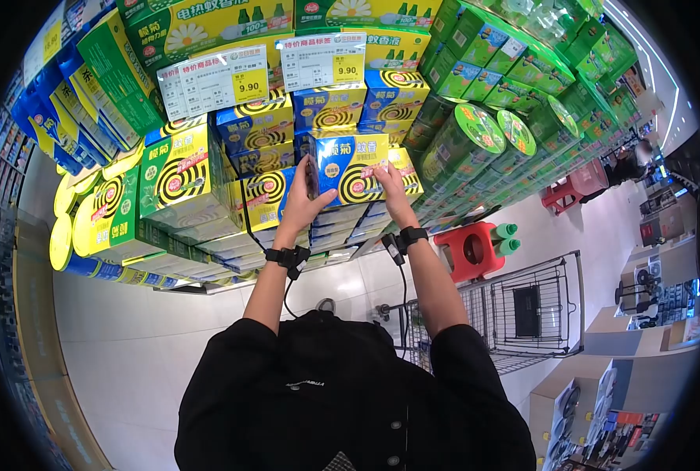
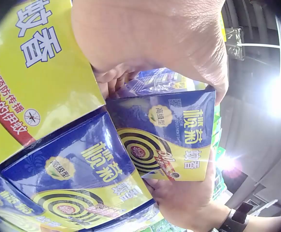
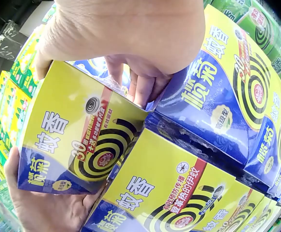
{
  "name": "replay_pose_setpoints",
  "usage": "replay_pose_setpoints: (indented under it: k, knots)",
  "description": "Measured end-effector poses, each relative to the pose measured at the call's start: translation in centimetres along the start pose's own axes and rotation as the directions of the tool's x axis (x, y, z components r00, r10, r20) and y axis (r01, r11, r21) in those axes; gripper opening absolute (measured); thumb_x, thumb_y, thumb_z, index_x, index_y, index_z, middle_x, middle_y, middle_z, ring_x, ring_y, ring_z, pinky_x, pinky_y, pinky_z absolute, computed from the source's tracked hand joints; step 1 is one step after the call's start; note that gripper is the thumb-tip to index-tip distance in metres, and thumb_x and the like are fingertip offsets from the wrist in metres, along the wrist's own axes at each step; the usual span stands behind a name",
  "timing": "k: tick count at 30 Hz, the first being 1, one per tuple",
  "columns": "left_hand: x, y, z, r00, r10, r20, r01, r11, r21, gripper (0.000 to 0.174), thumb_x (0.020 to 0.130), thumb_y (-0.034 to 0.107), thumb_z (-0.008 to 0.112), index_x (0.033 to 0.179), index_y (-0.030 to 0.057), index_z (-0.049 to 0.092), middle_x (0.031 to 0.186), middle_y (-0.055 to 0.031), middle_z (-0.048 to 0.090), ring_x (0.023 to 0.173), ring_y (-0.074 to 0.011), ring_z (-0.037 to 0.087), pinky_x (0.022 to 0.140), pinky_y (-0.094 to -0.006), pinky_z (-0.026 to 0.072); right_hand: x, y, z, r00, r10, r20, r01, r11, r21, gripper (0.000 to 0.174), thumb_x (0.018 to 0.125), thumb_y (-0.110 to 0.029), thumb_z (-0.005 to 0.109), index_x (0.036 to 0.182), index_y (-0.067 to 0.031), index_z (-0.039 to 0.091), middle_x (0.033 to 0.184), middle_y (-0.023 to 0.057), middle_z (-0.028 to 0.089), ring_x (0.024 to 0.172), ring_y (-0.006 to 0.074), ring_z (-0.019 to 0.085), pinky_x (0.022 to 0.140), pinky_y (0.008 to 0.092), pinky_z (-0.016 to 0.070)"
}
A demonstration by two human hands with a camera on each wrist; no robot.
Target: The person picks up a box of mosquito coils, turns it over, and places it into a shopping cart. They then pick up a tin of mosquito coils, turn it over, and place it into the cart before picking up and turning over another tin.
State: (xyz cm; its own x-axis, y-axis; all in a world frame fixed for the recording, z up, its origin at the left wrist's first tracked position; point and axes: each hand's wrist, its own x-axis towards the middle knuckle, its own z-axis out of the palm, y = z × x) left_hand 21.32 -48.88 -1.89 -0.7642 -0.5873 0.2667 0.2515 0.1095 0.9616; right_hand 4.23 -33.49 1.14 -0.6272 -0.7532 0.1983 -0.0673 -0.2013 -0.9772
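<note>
A blue-and-yellow mosquito coil box [image 1: 353, 160] with a black spiral printed on its face is held between my two hands, over stacks of matching boxes. My left hand [image 1: 306, 201] grips its left end, thumb lying along the lower front edge. At the opposite end my right hand [image 1: 398, 195] holds on, with fingers over the front edge. The left wrist view has the same box [image 2: 172, 137] between the left hand [image 2: 150, 36] above and the right hand [image 2: 189, 200] below. In the right wrist view, the fingers of the right hand [image 3: 126, 34] reach behind the box [image 3: 77, 133].
Matching boxes [image 1: 267, 195] are stacked around and below. Price cards [image 1: 324, 60] hang above them. Green cylindrical tubs [image 1: 475, 133] stand to the right. A red stool [image 1: 469, 250] and a wire shopping cart [image 1: 522, 310] are on the floor at right.
</note>
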Motion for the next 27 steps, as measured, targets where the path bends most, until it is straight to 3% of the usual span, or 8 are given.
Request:
replay_pose_setpoints:
  k: [27]
  knots:
    - [-0.1,0.2,0.1,1.000,0.001,-0.006,-0.001,1.000,0.016,0.099,0.081,0.027,0.081,0.152,-0.0040,0.021,0.142,-0.0233,0.045,0.130,-0.0302,0.050,0.108,-0.0390,0.0417,0.0,0.5,-0.1,1.000,0.009,-0.002,-0.009,1.000,0.011,0.045,0.098,-0.034,0.058,0.125,0.0022,0.058,0.115,0.0054,0.065,0.104,0.0124,0.056,0.094,0.0270,0.0420]
